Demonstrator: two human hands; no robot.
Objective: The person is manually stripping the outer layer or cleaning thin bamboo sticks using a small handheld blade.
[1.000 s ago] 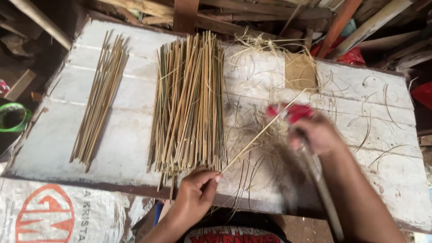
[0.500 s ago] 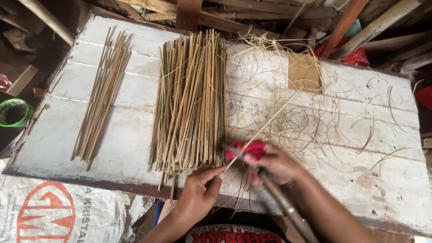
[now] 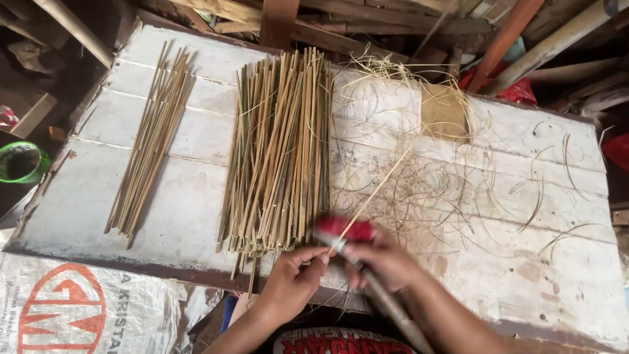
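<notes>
- Whitewashed, scuffed planks make up the tabletop (image 3: 183, 210), its paint worn and chipped toward the near edge.
- Bamboo slivers lie in two heaps: a small bundle (image 3: 149, 141) at the left and a thick pile of green and tan sticks (image 3: 282, 151) in the middle, both pointing away from the person.
- Curly pale shavings (image 3: 458, 190) litter the right half, with a square tan pad (image 3: 444, 111) among them.
- Timber offcuts (image 3: 341, 26) crowd the far edge, a green ring (image 3: 19, 164) sits left, and a printed sack (image 3: 85, 308) hangs below.
- One thin bamboo strip (image 3: 380, 187) slants from the near edge toward the pad.
- The left hand (image 3: 295, 278) pinches the strip's near end between thumb and fingertips.
- The right hand (image 3: 386, 262) is clenched round a blade (image 3: 341, 239) with red cloth wrapping and a long handle, pressed to the strip just beside the left hand.
</notes>
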